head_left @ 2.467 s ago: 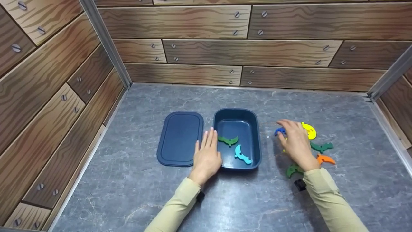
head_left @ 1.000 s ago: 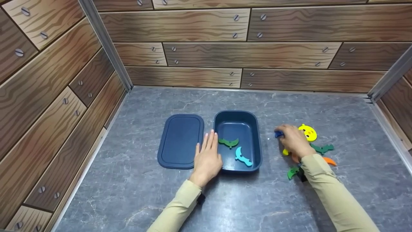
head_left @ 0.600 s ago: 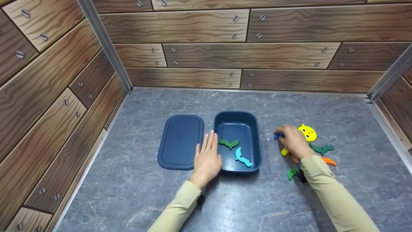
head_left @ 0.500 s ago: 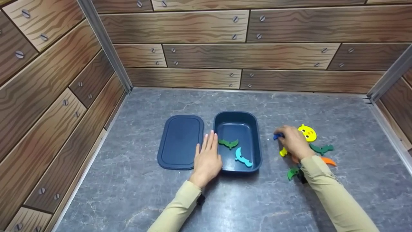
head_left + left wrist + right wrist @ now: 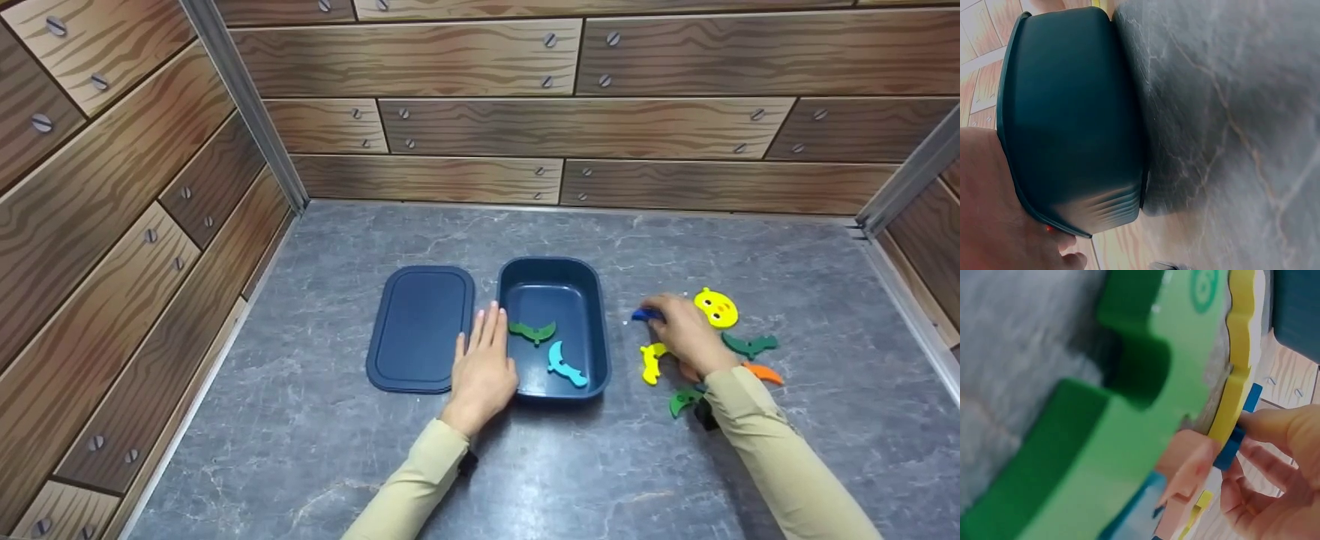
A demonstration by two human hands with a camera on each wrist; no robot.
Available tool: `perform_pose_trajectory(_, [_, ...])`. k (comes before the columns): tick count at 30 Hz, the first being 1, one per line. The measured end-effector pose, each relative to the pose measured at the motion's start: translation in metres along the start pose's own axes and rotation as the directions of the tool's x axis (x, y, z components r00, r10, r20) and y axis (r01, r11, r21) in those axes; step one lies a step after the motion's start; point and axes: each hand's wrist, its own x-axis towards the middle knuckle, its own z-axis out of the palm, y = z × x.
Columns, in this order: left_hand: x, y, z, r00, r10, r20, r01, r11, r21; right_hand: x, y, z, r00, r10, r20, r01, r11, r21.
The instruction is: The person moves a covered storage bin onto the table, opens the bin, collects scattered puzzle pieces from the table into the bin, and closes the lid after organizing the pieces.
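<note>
My left hand (image 5: 482, 376) rests with straight fingers along the left rim of a dark blue box (image 5: 555, 397). Inside the box lie a green puzzle piece (image 5: 534, 332) and a turquoise puzzle piece (image 5: 565, 366). To the right, my right hand (image 5: 686, 334) pinches a blue puzzle piece (image 5: 643, 314) between thumb and fingers, low over the table; the right wrist view shows this blue piece (image 5: 1232, 447) partly hidden. Just in front of that hand lies a curved yellow piece (image 5: 652, 364). A green piece marked 6 (image 5: 1129, 439) looms close in the right wrist view.
A dark blue lid (image 5: 420, 330) lies flat left of the box. Around my right hand are a round yellow face piece (image 5: 717, 309), a dark green piece (image 5: 751, 345), an orange piece (image 5: 763, 373) and a green piece (image 5: 682, 402). Wood-patterned walls (image 5: 465, 60) border the table.
My right hand has come down and pinched the blue piece, which has shifted slightly. The curved yellow piece has slid out from under the hand, leftward and nearer. My left hand stays put.
</note>
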Motion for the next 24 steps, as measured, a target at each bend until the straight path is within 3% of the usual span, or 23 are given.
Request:
perform_pose_trajectory(7, [-0.001, 0.000, 0.000, 1.000, -0.003, -0.003, 0.003, 1.000, 0.003, -0.003, -0.010, -0.004, 0.999, 0.011, -0.053, -0.010, 1.000, 0.018])
perform_pose_trajectory(15, [0.000, 0.000, 0.002, 1.000, -0.001, 0.000, 0.001, 1.000, 0.008, -0.006, -0.034, -0.011, 0.992, -0.027, -0.127, 0.035, 0.998, 0.061])
perform_pose_trajectory(24, [-0.001, 0.000, 0.002, 1.000, 0.006, -0.018, -0.006, 1.000, -0.008, -0.007, -0.071, -0.015, 0.943, -0.179, -0.281, 0.199, 0.979, 0.042])
